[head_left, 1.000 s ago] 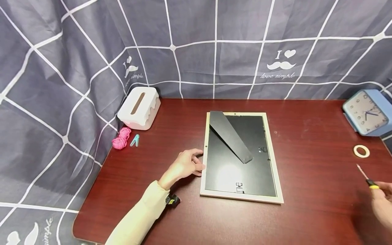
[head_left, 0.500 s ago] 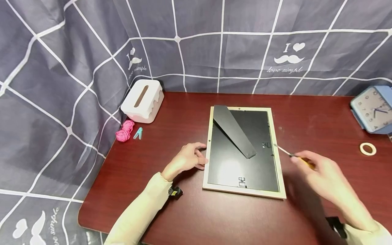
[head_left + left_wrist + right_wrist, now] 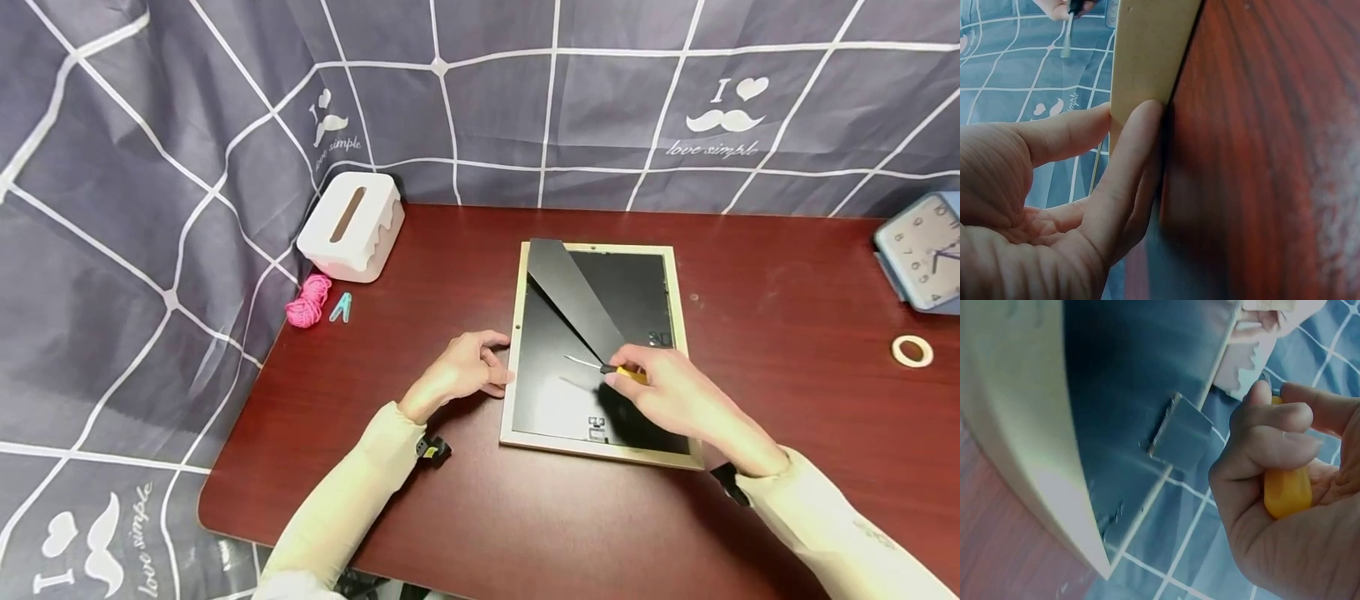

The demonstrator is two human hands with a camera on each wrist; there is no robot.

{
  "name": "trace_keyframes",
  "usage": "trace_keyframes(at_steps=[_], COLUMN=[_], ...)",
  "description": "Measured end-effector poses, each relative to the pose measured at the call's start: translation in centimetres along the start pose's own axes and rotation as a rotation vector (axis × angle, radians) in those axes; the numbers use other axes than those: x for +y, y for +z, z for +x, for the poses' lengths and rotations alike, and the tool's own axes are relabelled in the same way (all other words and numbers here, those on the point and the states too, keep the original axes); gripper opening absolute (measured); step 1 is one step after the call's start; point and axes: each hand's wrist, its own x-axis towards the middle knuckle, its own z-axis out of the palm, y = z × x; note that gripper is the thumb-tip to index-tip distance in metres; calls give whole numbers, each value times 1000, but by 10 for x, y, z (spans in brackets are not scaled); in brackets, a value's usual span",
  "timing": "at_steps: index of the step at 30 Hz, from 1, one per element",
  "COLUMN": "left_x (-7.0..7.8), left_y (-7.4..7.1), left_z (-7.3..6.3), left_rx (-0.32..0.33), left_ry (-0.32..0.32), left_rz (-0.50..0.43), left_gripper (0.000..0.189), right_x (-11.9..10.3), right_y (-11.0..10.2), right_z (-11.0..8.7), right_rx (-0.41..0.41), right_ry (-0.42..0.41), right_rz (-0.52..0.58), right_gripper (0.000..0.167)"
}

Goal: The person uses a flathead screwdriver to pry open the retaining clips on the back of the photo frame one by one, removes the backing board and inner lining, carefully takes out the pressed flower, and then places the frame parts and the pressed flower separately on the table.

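A picture frame (image 3: pixel 513 367) lies face down on the dark red table (image 3: pixel 787 317), its black backing and hinged stand (image 3: pixel 573 304) facing up. My left hand (image 3: pixel 468 373) rests beside the frame's left edge, and the left wrist view shows its fingers (image 3: pixel 1129 156) touching the pale frame edge (image 3: pixel 1147 56). My right hand (image 3: pixel 663 392) hovers over the lower backing and grips a screwdriver (image 3: pixel 626 374) by its yellow handle (image 3: pixel 1285 490). The metal shaft points left across the backing. In the right wrist view the backing (image 3: pixel 1141 375) is close under the hand.
A white tissue box (image 3: pixel 351 225) stands at the back left, with a pink cord bundle (image 3: pixel 307 302) and a small blue clip (image 3: pixel 341 307) beside it. A blue clock (image 3: pixel 922 250) and a tape roll (image 3: pixel 912 351) sit far right. Checked grey cloth surrounds the table.
My right hand has carried the screwdriver from the table's right edge leftward to above the frame's backing. The left hand has stayed at the frame's left edge.
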Motion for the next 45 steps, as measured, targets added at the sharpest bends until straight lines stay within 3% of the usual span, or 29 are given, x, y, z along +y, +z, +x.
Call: trace_keyframes(at_steps=[7,16,25,40,45], left_x=[0,3,3,6,4], left_y=[-2,0,1,-3,2], left_z=[0,1,7,4,2], left_rx=[1,14,-31,-17,17], left_ry=[-3,4,-11,4,9], left_rz=[3,130,-5,14,109], left_gripper=[68,72,62,61,65], right_x=[-4,-10,-14,-20,-22], right_y=[13,24,27,32,35], right_z=[15,23,27,38,40], right_rx=[-91,-185,-201,-211,-224], right_ry=[-11,-45,-79,-140,-89], right_rz=[-9,-27,-58,-13,2], right_gripper=[10,7,5,6,7])
